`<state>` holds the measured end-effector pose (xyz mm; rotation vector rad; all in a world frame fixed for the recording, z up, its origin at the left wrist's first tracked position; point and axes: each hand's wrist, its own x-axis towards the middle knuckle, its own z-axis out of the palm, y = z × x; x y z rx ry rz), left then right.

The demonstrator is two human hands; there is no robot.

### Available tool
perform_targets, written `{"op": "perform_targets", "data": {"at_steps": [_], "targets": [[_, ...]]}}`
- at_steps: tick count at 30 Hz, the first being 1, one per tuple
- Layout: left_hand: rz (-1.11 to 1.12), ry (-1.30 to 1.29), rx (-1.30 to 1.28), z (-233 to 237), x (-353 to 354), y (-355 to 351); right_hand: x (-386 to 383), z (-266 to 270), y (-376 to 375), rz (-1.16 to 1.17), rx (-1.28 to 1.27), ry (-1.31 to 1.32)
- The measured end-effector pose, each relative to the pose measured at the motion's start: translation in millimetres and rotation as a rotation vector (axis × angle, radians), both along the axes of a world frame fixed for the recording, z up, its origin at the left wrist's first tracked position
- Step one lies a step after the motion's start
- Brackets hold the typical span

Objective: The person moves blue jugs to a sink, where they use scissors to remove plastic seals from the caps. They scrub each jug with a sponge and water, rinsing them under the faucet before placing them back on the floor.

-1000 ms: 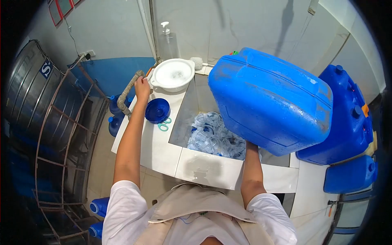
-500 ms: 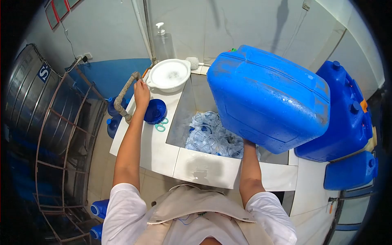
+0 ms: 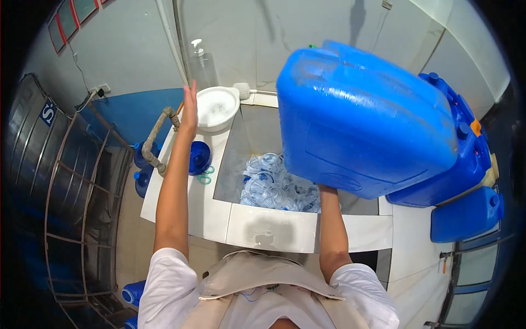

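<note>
My left hand point(image 3: 189, 114) is raised beside the white basin point(image 3: 216, 107), fingers stretched out, holding nothing. A large blue jerrycan point(image 3: 361, 120) is tilted above the sink point(image 3: 235, 137). My right forearm reaches under it; the right hand is hidden behind the can's lower edge. Clear plastic pieces point(image 3: 274, 186) lie heaped in the sink. A dark blue bowl point(image 3: 200, 157) and green-handled scissors point(image 3: 205, 175) are on the white counter near my left forearm.
A pump bottle point(image 3: 203, 64) stands behind the basin. The pipe tap point(image 3: 153, 143) rises at the counter's left edge. More blue jerrycans point(image 3: 463, 216) stand on the right. A metal rack point(image 3: 82, 219) and steel tank point(image 3: 33, 137) are on the left.
My left hand has opened and come away from the tap. The large jerrycan has tilted and shifted slightly up and right. The whole view has shifted a little.
</note>
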<state>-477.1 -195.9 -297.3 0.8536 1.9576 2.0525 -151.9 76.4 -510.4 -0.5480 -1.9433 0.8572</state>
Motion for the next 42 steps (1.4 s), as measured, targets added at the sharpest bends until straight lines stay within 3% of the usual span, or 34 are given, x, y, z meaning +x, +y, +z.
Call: {"op": "perform_targets", "data": {"at_steps": [1, 2, 3, 4, 5, 7, 10, 11, 12, 14, 16, 19, 20, 21, 23, 25, 26, 28, 29, 30, 32, 33, 35, 38, 40, 41, 42], "targets": [[-0.067, -0.046, 0.212, 19, 14, 12, 7, 7, 0, -0.163, 0.197, -0.405], [-0.108, -0.136, 0.374, 15, 19, 28, 7, -2, 4, -0.170, 0.198, -0.410], [-0.150, -0.223, 0.534, 10, 27, 45, 1, -10, 7, -0.044, 0.118, -0.197], [-0.092, -0.143, 0.562, -42, 21, 80, -5, -22, 10, 0.083, 0.037, 0.021], [-0.099, -0.140, 0.566, -41, 31, 88, -6, -35, 6, 0.077, 0.041, 0.026], [-0.198, -0.235, 0.572, -45, 57, 90, -4, -54, -5, 0.775, -1.150, 1.107], [-0.317, -0.386, 0.566, -59, 80, 76, 20, -32, 13, 0.815, -1.139, 1.034], [-0.251, -0.328, 0.527, -41, 76, 68, 36, -26, 16, 0.825, -1.146, 0.999], [-0.215, -0.414, 0.654, -38, 76, 75, 48, -21, 16, 0.835, -1.153, 0.963], [-0.269, -0.408, 0.355, -86, 79, 113, 47, -12, 10, 0.859, -1.160, 0.919], [-0.279, -0.342, 0.367, -89, 83, 96, 33, 0, 5, 0.464, -1.018, 0.703], [-0.367, -0.158, 0.381, -96, 107, 68, 58, 23, 2, 0.348, -1.073, 0.637], [-0.093, -0.014, 0.030, -58, 119, 35, 66, 24, 13, 0.343, -1.065, 0.648], [-0.111, 0.172, -0.245, -65, 88, 6, 78, 21, 30, 0.320, -1.033, 0.651], [0.107, 0.567, -0.863, -85, 48, -50, 105, 0, 74, 0.282, -1.000, 0.673], [0.200, 0.600, -1.091, -107, 36, -78, 129, -32, 122, -0.024, 0.004, -0.183], [0.253, 0.616, -1.133, -107, 42, -88, 132, -23, 119, -0.041, 0.003, -0.172], [0.222, 0.640, -1.014, -143, 23, -98, 140, 15, 93, 0.744, -0.974, 0.813], [0.200, 0.642, -0.901, -156, 16, -97, 139, 37, 82, 0.728, -0.965, 0.826], [0.186, 0.657, -0.894, -152, 16, -94, 129, 69, 72, 0.474, -0.834, 0.786], [0.202, 0.408, -1.077, -137, 19, -89, 109, 116, 54, -0.020, -0.566, 0.679], [0.192, 0.420, -1.071, -141, 17, -90, 105, 122, 44, -0.031, -0.558, 0.688], [0.188, 0.569, -1.005, -150, 12, -93, 96, 128, 29, -0.537, 0.291, -0.101], [0.330, 0.581, -1.011, -138, 14, -85, 87, 131, 17, -0.631, 0.434, -0.231], [0.398, 0.526, -0.869, -120, 14, -63, 88, 126, 13, -0.627, 0.392, -0.260], [0.384, 0.603, -0.823, -109, 17, -42, 90, 118, 15, -0.643, 0.423, -0.302], [0.293, 0.438, -0.656, -103, 23, -15, 92, 108, 16, -0.654, 0.454, -0.350]]}}
